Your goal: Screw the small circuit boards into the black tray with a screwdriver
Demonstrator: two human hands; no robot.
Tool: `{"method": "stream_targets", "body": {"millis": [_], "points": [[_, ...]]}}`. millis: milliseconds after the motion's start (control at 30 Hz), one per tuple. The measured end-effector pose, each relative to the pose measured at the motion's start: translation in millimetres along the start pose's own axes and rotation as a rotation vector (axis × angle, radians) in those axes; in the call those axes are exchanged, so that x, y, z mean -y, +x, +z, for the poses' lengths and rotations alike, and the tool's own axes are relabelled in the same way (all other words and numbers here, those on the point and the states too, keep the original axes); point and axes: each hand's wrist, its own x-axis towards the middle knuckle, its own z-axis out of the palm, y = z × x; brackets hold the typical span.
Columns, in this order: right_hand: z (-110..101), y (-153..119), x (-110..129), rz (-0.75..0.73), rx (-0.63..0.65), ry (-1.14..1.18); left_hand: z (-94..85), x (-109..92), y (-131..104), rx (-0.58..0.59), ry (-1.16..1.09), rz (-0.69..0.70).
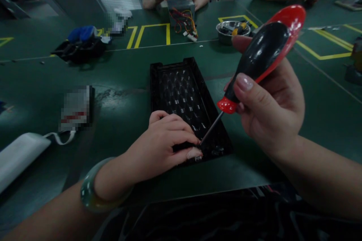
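Observation:
A black rectangular panel with a patterned inner face (181, 94) lies on the green table in front of me. My left hand (169, 143) rests on its near end, thumb and fingertips drawn together around the tip of the screwdriver; anything small between them is too hidden to make out. In my right hand (266, 101) is a red and black screwdriver (258, 52), held by its handle above the panel's right side. Its metal shaft slants down and left to my left fingertips.
Across the green table (124, 67), a person holds a metal box with coloured wires (181, 13). A metal bowl of tools (226, 37) stands back right, a black tray with blue items (82, 45) back left. A white object (22, 158) lies left.

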Motion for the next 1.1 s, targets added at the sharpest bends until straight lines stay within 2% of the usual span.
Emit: {"method": "stream_targets", "body": {"millis": [333, 433, 533, 700, 1100], "points": [[1.9, 0.1, 14.7, -0.077, -0.092, -0.014, -0.3, -6.0, 5.1, 0.105, -0.088, -0.153], [-1.2, -1.2, 15.1, -0.100, -0.060, -0.038, -0.3, -9.8, 8.5, 0.147, -0.107, -0.205], [-5.6, -4.2, 16.9, -0.051, -0.008, -0.128, 0.3, -13.3, 12.3, 0.166, -0.103, -0.243], [-11.6, -6.9, 21.6, -0.048, 0.034, -0.249, 3.8, -10.9, 15.1, 0.189, -0.098, -0.264], [-13.2, -4.0, 24.7, -0.047, 0.090, -0.224, 6.0, -5.1, 13.4, 0.198, -0.063, -0.302]]}}
